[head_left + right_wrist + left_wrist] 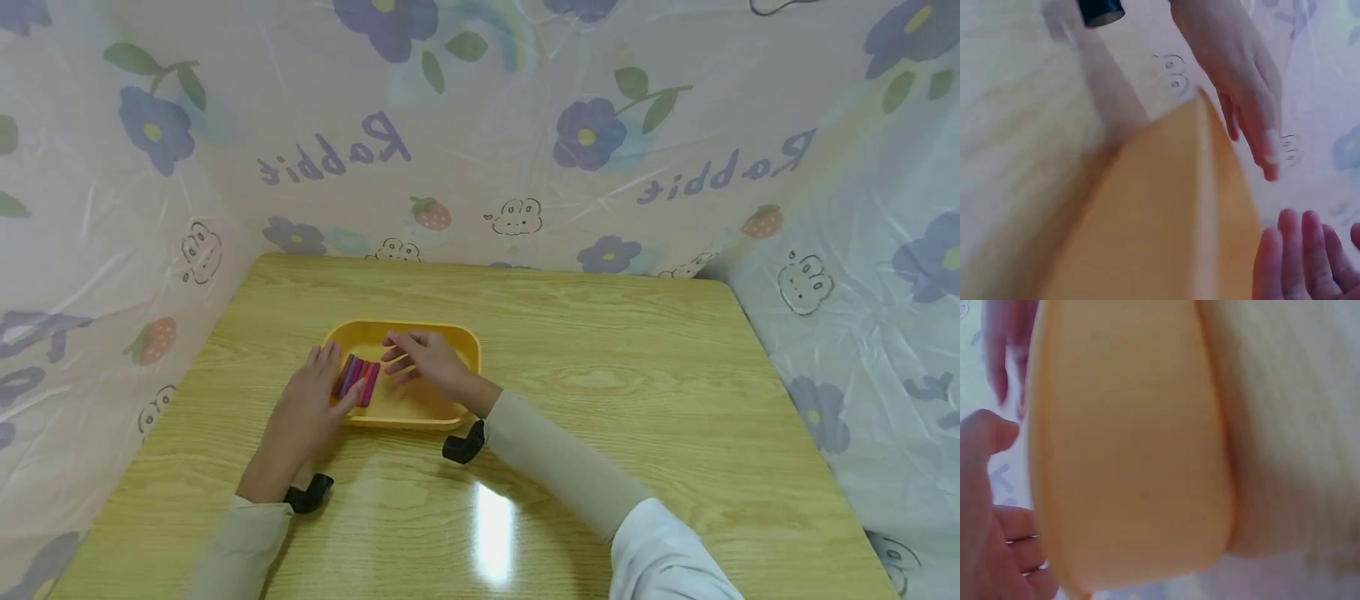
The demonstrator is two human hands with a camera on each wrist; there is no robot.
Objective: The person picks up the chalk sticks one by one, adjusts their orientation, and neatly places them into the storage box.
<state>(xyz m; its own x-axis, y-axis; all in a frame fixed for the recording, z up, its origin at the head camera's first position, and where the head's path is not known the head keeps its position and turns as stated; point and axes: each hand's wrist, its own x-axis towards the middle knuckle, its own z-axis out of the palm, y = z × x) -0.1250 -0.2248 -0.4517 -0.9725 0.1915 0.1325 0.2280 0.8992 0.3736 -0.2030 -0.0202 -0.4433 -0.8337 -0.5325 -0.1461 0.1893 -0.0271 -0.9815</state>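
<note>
A yellow plastic tray (405, 422) stands on the wooden table, with several thin red and purple sticks (358, 377) lying side by side in its left part. Their exact kind is too small to tell. My left hand (303, 412) is at the tray's left end, fingers extended by the rim and thumb reaching across in front of the sticks; whether it touches them I cannot tell. Over the tray's middle, to the right of the sticks, my right hand (431, 358) has its fingers loosely spread and holds nothing. In both wrist views the tray's outer wall (1129, 444) hides the sticks.
Light wood-grain table (600, 375) extends around the tray, with a bright reflection near its front. A patterned sheet (480, 150) with flowers and rabbits hangs behind and at both sides. Black wrist mounts (463, 443) sit on both wrists, close to the tray's front.
</note>
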